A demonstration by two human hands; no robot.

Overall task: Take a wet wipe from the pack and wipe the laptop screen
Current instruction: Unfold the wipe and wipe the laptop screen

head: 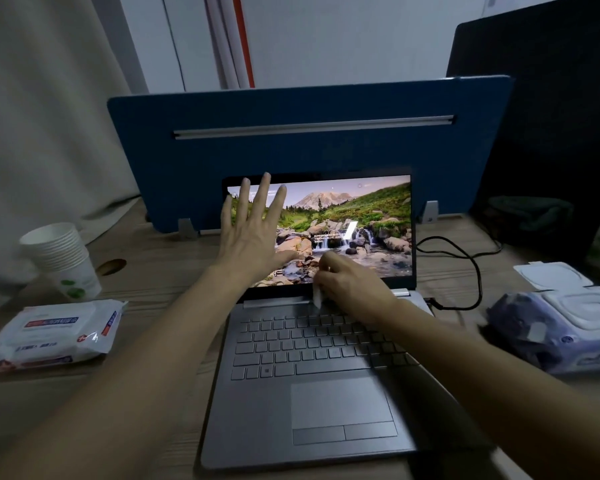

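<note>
Desk [160, 258] — wipe [317, 299] against laptop screen [361, 216]

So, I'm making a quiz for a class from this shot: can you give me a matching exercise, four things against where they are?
Things:
1. cups
2. wipe
3. left hand
4. open pack

Places:
A. in the right hand
B. right of the laptop
C. far left on the desk
D. spread at the screen's left side

Pairs: 1-C, 2-A, 3-D, 4-B
</note>
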